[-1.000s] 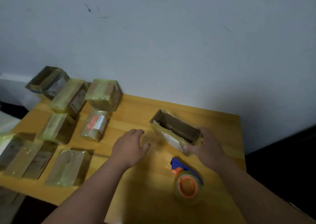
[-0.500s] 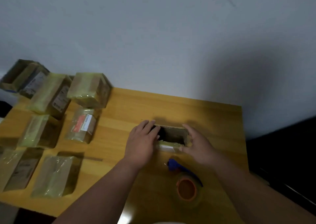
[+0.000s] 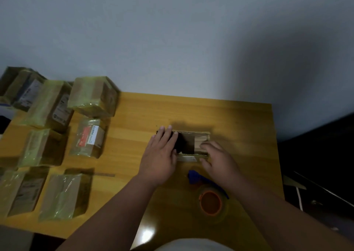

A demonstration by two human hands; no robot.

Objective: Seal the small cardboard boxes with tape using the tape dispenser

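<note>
A small open cardboard box (image 3: 188, 142) stands on the wooden table (image 3: 239, 128), its dark inside facing up. My left hand (image 3: 161, 155) lies flat over the box's left end, fingers straight on the left flap. My right hand (image 3: 218, 159) rests on the right end, fingers pressing the right flap inward. The tape dispenser (image 3: 208, 195), with a blue handle and an orange-cored roll of clear tape, lies on the table just below the box, partly under my right forearm.
Several small boxes wrapped in yellowish tape (image 3: 93, 97) lie in rows on the left half of the table. A grey wall runs behind. The table's right edge drops to a dark floor (image 3: 316, 164).
The box was set down flat with its opening up. My left hand moved onto its left end and my right hand shifted onto the right flap. The view tilted further down.
</note>
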